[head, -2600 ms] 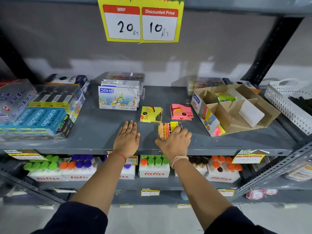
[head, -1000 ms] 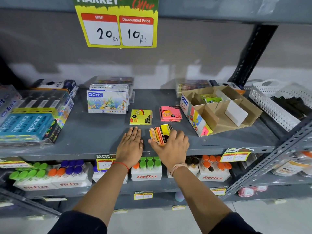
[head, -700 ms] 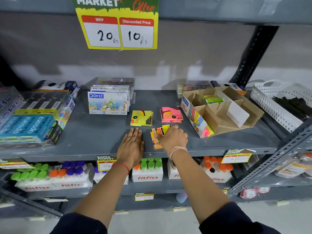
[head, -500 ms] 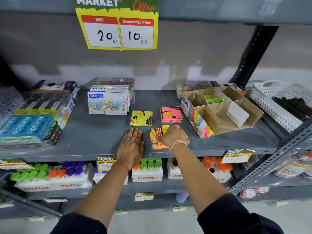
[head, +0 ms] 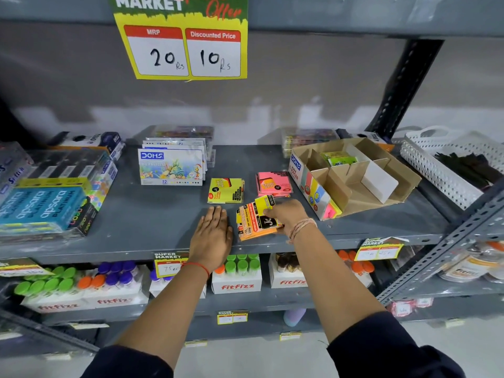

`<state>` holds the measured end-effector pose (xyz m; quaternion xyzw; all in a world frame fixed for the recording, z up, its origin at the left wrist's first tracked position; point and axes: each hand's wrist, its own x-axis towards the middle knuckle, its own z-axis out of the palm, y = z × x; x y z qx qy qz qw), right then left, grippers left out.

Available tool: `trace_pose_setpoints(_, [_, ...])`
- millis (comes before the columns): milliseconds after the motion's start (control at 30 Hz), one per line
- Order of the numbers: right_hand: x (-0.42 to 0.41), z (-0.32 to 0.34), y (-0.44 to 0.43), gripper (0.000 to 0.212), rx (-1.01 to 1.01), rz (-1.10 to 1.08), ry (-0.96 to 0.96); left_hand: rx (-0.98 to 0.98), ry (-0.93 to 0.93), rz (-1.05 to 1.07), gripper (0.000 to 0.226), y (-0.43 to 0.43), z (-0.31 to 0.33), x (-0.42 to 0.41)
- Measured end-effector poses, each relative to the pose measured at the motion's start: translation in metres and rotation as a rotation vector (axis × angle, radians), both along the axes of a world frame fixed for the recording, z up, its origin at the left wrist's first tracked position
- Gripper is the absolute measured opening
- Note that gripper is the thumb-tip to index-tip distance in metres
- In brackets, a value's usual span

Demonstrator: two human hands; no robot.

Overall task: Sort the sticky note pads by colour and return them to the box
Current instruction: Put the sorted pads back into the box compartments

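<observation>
On the grey shelf [head: 163, 225] lie a yellow sticky note pad pile [head: 225, 190], a pink pad pile [head: 273, 184] and, nearer the front edge, a mixed orange and yellow pile [head: 251, 222]. My right hand [head: 286, 214] rests on that mixed pile, fingers pinching a yellow pad [head: 264, 203] raised at its top. My left hand [head: 212, 236] lies flat on the shelf, left of the pile, fingers apart, holding nothing. The open cardboard box [head: 354, 192] with dividers stands to the right, green pads [head: 338, 159] in a rear compartment.
A DOMS oil pastel box stack [head: 171, 166] stands behind the piles. Apsara packs [head: 46, 203] fill the shelf's left. A white perforated basket [head: 447, 165] sits at the far right. A price sign [head: 185, 45] hangs above. Fitfizz bottles [head: 237, 274] line the lower shelf.
My right hand turned from lying over the mixed pile to gripping at its right side, and a yellow pad is lifted at the top. The left hand stayed flat.
</observation>
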<state>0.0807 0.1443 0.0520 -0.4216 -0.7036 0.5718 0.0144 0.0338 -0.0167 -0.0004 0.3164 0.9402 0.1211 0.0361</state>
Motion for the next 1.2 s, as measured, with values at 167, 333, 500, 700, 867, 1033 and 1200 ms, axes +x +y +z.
trace_pose_setpoints(167, [0.017,0.026,0.022,0.02,-0.223,-0.259,0.263,0.032,0.012,0.025,0.071,0.006,-0.002,0.004])
trace_pose_setpoints(333, [0.045,0.059,0.074,0.021,-0.017,-0.719,0.551,0.03,0.024,0.03,0.06,0.008,-0.001,0.004])
trace_pose_setpoints(500, [0.066,0.041,0.114,0.032,0.192,-1.013,0.391,-0.016,0.006,0.03,0.052,0.007,-0.001,0.006])
trace_pose_setpoints(700, [0.068,0.008,0.11,0.033,-0.285,-0.943,0.338,-0.026,0.01,0.024,0.052,0.005,-0.001,0.005])
trace_pose_setpoints(867, [0.07,-0.002,0.101,0.046,-0.279,-0.898,0.265,-0.04,0.015,0.023,0.052,0.006,-0.001,0.005])
trace_pose_setpoints(1033, [0.07,-0.003,0.095,0.048,-0.293,-0.873,0.244,-0.044,0.017,0.03,0.052,0.006,0.0,0.005])
trace_pose_setpoints(1200, [0.064,0.004,0.102,0.044,-0.381,-0.844,0.34,-0.033,0.016,0.02,0.052,0.005,-0.001,0.005])
